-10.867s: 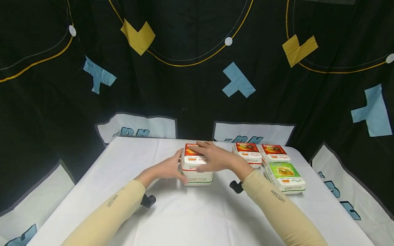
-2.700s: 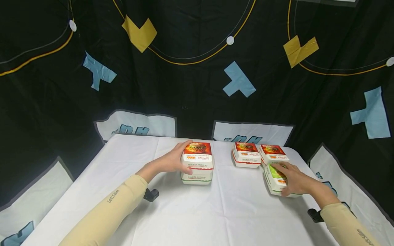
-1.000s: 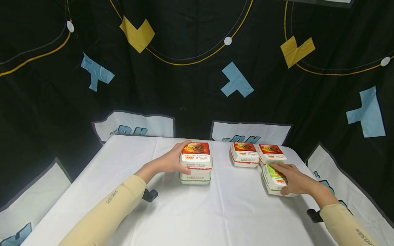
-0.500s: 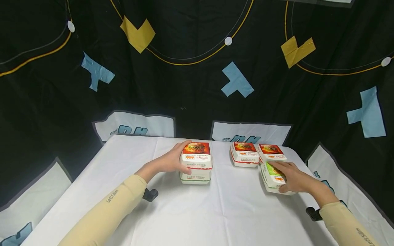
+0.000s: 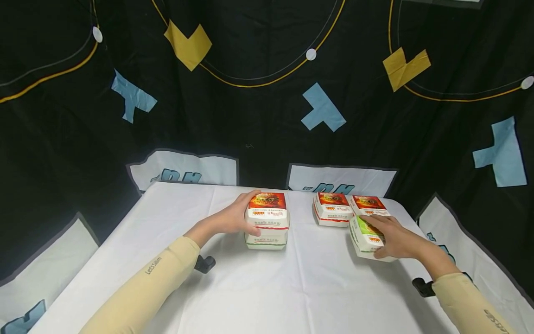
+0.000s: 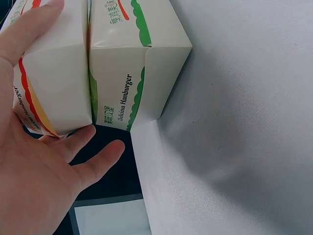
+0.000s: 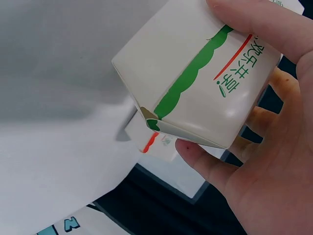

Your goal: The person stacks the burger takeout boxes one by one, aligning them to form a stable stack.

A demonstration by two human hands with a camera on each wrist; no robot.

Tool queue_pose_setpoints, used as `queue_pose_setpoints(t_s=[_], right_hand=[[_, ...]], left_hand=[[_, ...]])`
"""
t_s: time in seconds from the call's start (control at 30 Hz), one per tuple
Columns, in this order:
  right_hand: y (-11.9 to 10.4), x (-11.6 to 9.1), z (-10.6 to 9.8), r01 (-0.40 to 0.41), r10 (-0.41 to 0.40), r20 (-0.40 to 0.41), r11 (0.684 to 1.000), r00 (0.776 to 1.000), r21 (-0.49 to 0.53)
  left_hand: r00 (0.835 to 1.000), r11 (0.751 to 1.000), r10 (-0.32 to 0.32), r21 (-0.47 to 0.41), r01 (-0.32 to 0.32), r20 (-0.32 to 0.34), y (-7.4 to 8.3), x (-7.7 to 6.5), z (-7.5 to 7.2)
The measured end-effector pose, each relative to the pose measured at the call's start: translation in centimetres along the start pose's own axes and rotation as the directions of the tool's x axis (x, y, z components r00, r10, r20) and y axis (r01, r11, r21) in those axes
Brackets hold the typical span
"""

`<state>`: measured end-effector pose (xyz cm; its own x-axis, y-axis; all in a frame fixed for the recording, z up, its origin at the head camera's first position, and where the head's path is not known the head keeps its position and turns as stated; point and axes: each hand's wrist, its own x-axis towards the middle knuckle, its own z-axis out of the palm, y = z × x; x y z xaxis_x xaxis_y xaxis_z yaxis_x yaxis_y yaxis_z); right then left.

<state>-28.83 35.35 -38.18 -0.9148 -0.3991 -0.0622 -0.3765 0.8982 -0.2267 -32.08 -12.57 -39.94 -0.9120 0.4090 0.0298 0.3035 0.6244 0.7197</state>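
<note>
A red-topped hamburger box (image 5: 267,216) sits on a green-trimmed hamburger box (image 5: 266,241), forming a stack left of the table's middle. My left hand (image 5: 233,216) holds the upper box at its left side, thumb across the front; in the left wrist view two fingers spread past its corner. At the right, my right hand (image 5: 396,235) grips a green-topped hamburger box (image 5: 361,237) from above, thumb on the near side and fingers over the top. The right wrist view shows this box (image 7: 195,73) tilted, its underside corner raised off the white cloth.
Two more red-topped hamburger boxes, one on the left (image 5: 332,209) and one on the right (image 5: 369,204), stand side by side at the table's back right, just behind the gripped box. A white cloth covers the table (image 5: 267,297). Behind it hangs a black curtain (image 5: 250,120).
Over the last second my right hand has drawn the green-topped box up and a little left. Much earlier that hand was at the stack. My left hand stays on the stack.
</note>
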Motion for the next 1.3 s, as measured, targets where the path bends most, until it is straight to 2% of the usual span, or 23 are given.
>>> queue_pose_setpoints(t_s=[0.43, 0.8, 1.3], right_hand=[[-2.8, 0.5, -1.3, 0.063, -0.064, -0.018, 0.997, 0.998, -0.041], [-4.0, 1.1, -1.6, 0.057, -0.057, -0.017, 0.998, 0.998, -0.039], [-5.2, 2.1, -1.5, 0.11, -0.115, -0.066, 0.991, 0.991, -0.079]], left_hand=[[1.0, 1.0, 0.002, 0.009, -0.002, 0.0, -0.1, 0.0, 0.0], [1.0, 1.0, -0.01, 0.011, 0.01, -0.004, 0.1, -0.1, 0.1], [1.0, 1.0, -0.012, 0.018, 0.012, -0.007, 0.0, 0.1, 0.1]])
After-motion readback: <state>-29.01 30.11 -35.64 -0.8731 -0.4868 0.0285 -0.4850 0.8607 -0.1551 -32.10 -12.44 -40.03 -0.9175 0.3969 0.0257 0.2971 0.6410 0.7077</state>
